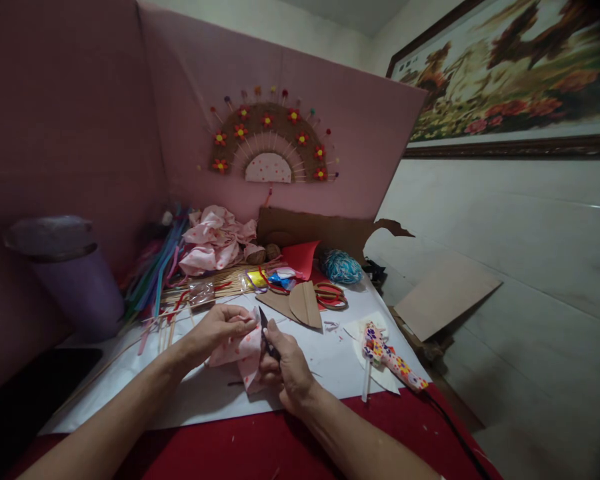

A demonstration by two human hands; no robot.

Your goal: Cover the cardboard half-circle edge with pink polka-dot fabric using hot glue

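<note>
My left hand [233, 327] pinches the upper edge of a piece of pink spotted cloth [250, 350], which hangs down in front of me. In my right hand [287, 363] is a black pointed cutting tool [263, 320]; its tip points up beside the cloth. Whether it is a knife or small scissors I cannot make out, since my fingers cover its lower part. Just beyond the hands lies a cut piece of brown cardboard [305, 303], with brown-handled scissors [333, 297] to its right.
A floral-patterned glue gun [387, 357] lies at right, its cord trailing off the edge. Behind are crumpled pink cloth [215, 240], thin sticks [225, 283], blue yarn [340, 267] and red paper [300, 259]. A purple bin [80, 287] stands left. A decorated fan shape [267, 120] is on the pink panel.
</note>
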